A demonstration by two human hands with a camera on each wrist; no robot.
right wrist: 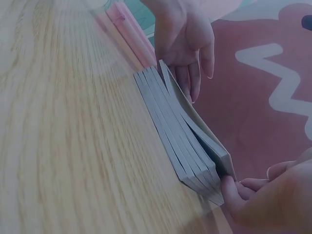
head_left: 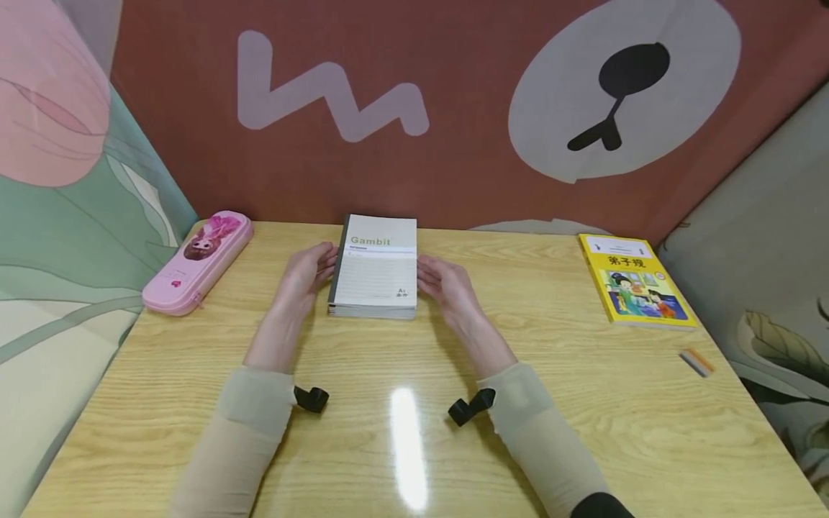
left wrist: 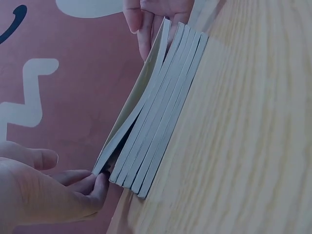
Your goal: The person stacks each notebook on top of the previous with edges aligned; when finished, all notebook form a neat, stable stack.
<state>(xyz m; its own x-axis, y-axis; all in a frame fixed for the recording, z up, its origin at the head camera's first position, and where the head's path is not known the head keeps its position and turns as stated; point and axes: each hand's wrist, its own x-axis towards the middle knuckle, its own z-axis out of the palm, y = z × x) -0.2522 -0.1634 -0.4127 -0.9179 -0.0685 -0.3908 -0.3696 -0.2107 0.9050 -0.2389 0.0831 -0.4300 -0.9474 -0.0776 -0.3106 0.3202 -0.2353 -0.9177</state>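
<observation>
A stack of several notebooks (head_left: 376, 270) lies on the table, the top one with a white "Gambit" cover and a dark spine. At the spine side is my left hand (head_left: 301, 277), and at the opposite side my right hand (head_left: 450, 288). In the left wrist view the top notebook (left wrist: 139, 100) is raised at both sides, sagging between. My left fingers (left wrist: 90, 190) touch its raised edge, the thumb apart from it. The right wrist view has my right fingers (right wrist: 239, 190) at the top notebook's other edge (right wrist: 222, 151), likewise without the thumb on it.
On the left lies a pink pencil case (head_left: 201, 262). At the right are a yellow picture-covered book (head_left: 637, 280) and a small striped piece (head_left: 696, 362). The wooden table (head_left: 350, 432) meets a reddish-brown wall (head_left: 453, 165) at the back.
</observation>
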